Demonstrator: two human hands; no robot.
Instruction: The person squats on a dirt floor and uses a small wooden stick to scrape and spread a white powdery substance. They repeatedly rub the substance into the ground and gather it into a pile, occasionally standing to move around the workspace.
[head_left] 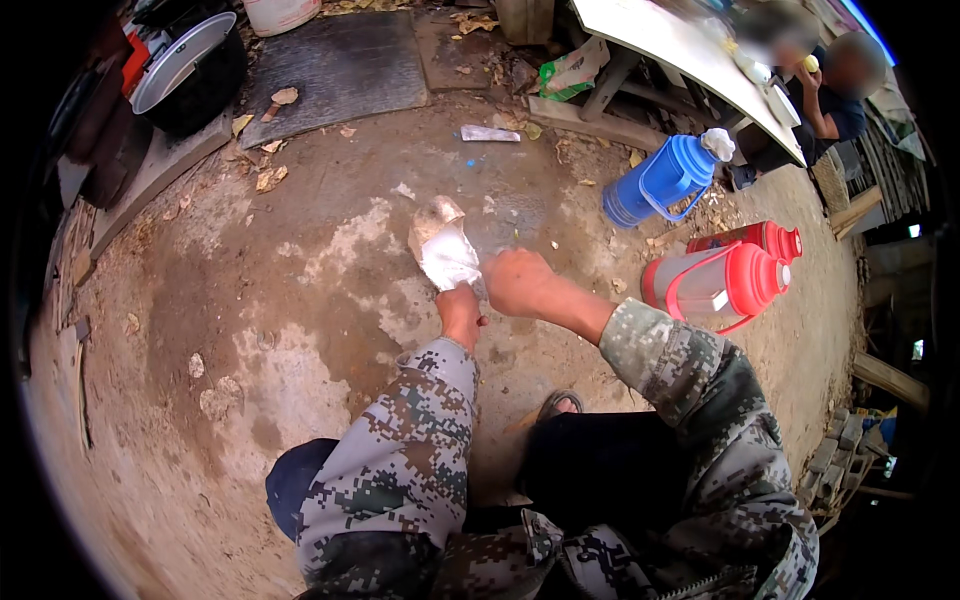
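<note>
Closest in, the left hand [461,312] pinches the near end of a clear plastic bag [445,248] held low over the bare ground [280,300]. The right hand [517,282], closed in a fist, touches its near right corner. The bag looks light, limp and slippery, best taken at its gathered end. Right of it lie two red flasks [722,283]; farther off, a blue flask [660,180], then a green-and-white package [572,72] under the tabletop [680,45].

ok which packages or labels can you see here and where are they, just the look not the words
Crumpled clear plastic bag: between left hand and right hand, silvery white.
Green and white packet: on the ground under the table, creased.
Flat pale wrapper: on bare ground further out.
No signs or screens.
</note>
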